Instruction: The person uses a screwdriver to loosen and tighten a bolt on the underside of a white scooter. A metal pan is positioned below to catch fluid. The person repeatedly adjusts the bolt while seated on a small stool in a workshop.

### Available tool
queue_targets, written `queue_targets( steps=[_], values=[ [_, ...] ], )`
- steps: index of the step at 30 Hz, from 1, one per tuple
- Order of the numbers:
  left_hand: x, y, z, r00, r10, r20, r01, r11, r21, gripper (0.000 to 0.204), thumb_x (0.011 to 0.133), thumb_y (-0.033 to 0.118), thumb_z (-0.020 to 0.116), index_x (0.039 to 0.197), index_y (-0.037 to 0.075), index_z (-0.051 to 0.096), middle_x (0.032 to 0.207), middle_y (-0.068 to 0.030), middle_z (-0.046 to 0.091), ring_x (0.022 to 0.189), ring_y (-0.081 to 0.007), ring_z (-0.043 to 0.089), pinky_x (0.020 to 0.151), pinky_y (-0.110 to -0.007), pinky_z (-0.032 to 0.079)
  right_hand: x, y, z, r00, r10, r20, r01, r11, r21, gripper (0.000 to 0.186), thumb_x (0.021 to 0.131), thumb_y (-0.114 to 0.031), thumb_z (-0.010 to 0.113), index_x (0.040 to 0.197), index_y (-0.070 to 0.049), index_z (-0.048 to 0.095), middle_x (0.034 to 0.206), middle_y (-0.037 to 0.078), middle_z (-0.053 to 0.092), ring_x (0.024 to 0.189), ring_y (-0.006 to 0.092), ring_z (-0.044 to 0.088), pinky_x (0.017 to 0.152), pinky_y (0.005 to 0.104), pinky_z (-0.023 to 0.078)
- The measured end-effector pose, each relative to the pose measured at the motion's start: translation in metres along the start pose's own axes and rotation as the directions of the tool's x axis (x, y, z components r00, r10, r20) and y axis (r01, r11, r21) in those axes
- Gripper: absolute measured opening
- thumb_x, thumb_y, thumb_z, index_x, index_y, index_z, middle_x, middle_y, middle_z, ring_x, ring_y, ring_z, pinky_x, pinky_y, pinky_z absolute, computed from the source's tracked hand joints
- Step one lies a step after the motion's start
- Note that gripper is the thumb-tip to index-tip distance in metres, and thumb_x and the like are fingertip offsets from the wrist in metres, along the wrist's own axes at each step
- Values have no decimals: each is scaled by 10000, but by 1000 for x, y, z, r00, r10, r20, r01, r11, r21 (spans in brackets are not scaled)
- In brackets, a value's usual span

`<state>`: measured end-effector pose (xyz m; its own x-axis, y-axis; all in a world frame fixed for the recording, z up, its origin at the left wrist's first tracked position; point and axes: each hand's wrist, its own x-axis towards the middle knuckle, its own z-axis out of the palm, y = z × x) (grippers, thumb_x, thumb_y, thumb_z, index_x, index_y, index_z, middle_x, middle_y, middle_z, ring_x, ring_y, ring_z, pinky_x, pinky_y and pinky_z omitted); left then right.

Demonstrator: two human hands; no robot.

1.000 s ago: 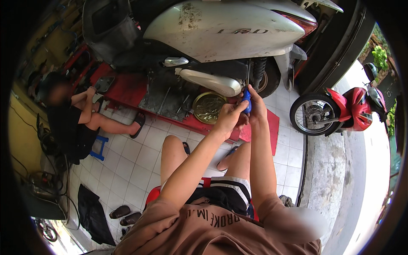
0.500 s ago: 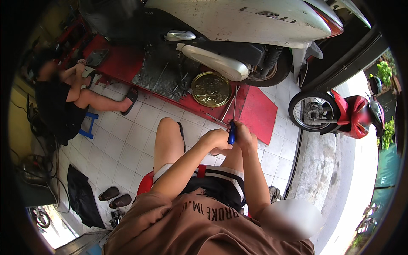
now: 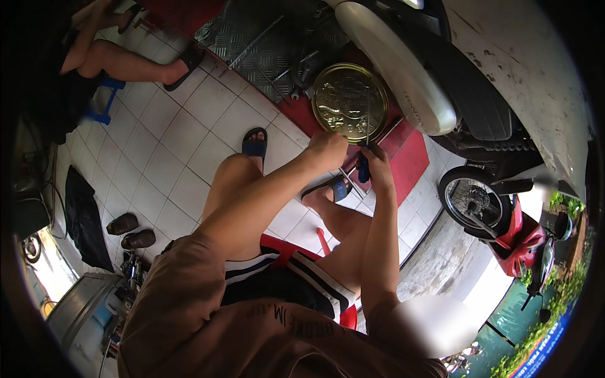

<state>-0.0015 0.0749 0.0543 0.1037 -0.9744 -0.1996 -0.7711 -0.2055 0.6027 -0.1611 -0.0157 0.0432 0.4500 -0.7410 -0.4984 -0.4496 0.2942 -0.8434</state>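
Observation:
My right hand (image 3: pixel 378 165) is closed around the blue handle of a screwdriver (image 3: pixel 363 169), whose thin shaft points up over a round brass-coloured tin tray (image 3: pixel 350 102). My left hand (image 3: pixel 326 147) is bunched next to it, fingers curled at the tray's near rim; what it grips is hidden. Both hands hover above my knees and blue sandals (image 3: pixel 255 142). The tray lies on a red ramp (image 3: pixel 409 157) beneath a white scooter (image 3: pixel 403 69).
Another person (image 3: pixel 94 57) sits on a blue stool (image 3: pixel 101 107) at the upper left. A red scooter (image 3: pixel 504 227) stands at the right. Metal tools lie on a checker plate (image 3: pixel 265 44). A pair of dark shoes (image 3: pixel 129 230) rests on the white floor tiles.
Both hands came down from the scooter's side to just above the brass tray, still together around the blue-handled screwdriver. The view tilted downward toward my lap and the floor.

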Motion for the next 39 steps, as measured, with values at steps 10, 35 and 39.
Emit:
queue_targets(
  steps=[10,35,39],
  values=[
    [28,8,0,988,-12,153,5,999,44,162,707,158,670,790,22,698,775,-142,689,750,-276,690,670,-393,556,9,-8,20,986,-164,-9,138,859,-493,261,874,-211,534,922,19,650,767,264,638,683,359,670,625,424,495],
    [4,31,12,907,20,421,-125,967,223,283,851,238,594,914,-22,687,918,-212,679,893,-357,659,797,-445,527,4,15,-13,952,-298,-67,158,669,-726,258,744,-135,591,952,-5,668,875,279,639,879,425,628,795,462,520],
    [10,21,14,922,11,387,-122,957,262,288,854,253,597,917,-14,684,907,-217,676,890,-364,657,791,-453,525,4,-8,-14,981,-143,-132,21,753,-657,194,725,-129,629,832,28,671,772,267,636,806,409,642,722,445,514]
  ],
)
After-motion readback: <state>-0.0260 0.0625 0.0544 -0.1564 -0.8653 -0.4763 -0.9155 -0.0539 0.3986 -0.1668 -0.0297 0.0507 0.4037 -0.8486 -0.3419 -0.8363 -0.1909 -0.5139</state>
